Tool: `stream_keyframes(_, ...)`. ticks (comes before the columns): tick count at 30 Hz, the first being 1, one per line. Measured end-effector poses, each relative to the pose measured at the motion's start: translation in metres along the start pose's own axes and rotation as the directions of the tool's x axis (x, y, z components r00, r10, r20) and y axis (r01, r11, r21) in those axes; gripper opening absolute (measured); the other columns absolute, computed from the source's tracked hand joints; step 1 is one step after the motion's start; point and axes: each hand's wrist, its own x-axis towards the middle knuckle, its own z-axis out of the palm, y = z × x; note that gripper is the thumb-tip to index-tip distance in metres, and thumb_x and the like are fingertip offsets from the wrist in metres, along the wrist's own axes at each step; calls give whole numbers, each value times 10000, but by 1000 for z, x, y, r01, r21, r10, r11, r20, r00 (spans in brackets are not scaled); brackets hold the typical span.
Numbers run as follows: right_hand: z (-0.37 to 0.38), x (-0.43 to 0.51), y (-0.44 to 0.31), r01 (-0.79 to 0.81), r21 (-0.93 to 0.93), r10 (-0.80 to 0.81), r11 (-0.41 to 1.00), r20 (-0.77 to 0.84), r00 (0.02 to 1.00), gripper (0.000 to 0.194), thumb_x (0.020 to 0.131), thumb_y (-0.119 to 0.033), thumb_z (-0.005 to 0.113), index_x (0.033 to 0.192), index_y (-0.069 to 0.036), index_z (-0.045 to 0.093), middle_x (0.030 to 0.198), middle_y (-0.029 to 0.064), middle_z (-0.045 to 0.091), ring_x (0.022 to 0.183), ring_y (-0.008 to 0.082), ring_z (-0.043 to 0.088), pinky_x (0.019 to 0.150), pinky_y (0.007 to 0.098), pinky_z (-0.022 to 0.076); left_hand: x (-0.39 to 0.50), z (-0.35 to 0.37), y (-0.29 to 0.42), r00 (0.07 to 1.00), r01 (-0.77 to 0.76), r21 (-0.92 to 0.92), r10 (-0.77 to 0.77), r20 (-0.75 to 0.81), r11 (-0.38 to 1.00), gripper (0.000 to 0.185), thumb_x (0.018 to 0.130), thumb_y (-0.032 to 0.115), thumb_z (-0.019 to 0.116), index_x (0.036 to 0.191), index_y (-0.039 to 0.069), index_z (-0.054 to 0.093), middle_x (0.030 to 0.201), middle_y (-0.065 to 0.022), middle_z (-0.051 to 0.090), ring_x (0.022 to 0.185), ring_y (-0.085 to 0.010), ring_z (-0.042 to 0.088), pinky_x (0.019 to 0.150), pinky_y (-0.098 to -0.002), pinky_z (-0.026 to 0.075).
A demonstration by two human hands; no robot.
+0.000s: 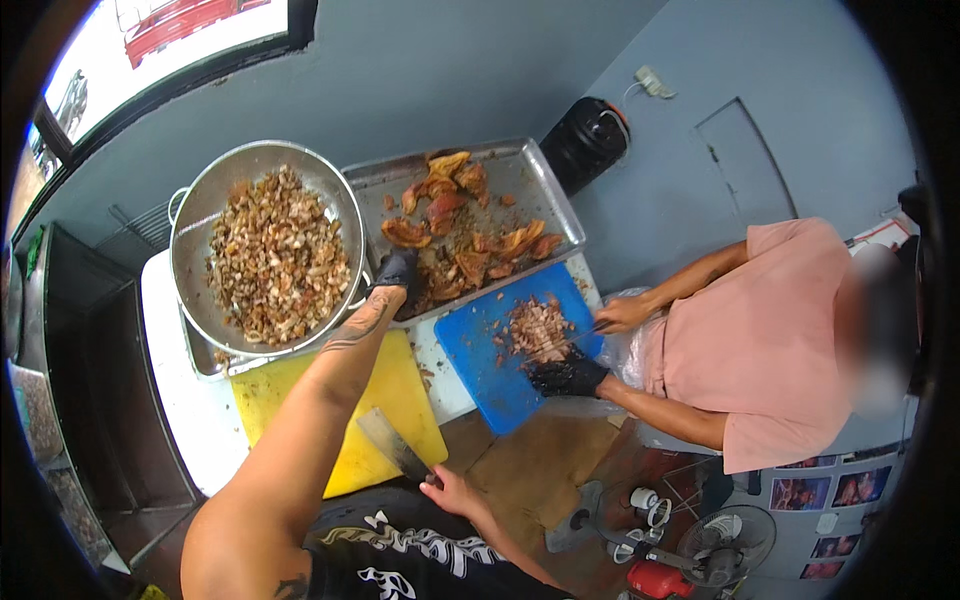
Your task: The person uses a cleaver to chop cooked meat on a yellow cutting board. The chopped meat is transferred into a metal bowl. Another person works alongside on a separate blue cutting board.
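My left hand (397, 274), in a black glove, reaches to the near left part of a metal tray (566, 210) holding browned meat pieces (445, 211); its fingertips are hard to make out. Low over the near edge of a yellow cutting board (300, 375), my bare right hand (450, 489) grips the handle of a cleaver (391, 442), its blade lying across the board. A large two-handled metal pan (187, 262) with chopped meat (277, 262) stands to the left of my gloved hand.
A co-worker in a pink shirt (757, 345) chops meat (536, 330) with a knife on a blue cutting board (480, 375) at the right. A black container (585, 142) stands behind the tray. On the floor at lower right are a fan (724, 547) and a red cylinder (656, 580).
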Motion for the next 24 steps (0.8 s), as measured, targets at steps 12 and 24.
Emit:
stream_keyframes(12, -53, 34, -27, -34, 17, 30, 999, 195, 980, 375, 978, -275, 744, 1225, -24, 615, 800, 65, 679, 575, 145, 618, 526, 329, 527, -302, -36, -46, 826, -134, 309, 278, -490, 942, 469, 841, 136, 753, 1280, 112, 588, 1122, -195, 580, 1010, -433, 584, 810, -524, 504)
stream_keyframes(24, 28, -3, -93, 399, -93, -408, 912, -118, 905, 325, 1041, -279, 623, 1205, -3, 574, 861, 261, 688, 834, 478, 695, 703, 506, 529, -455, -57, -224, 748, 0, -315, -209, -631, 949, 356, 953, 295, 754, 1112, 3, 626, 958, -211, 707, 833, -339, 707, 757, -441, 562)
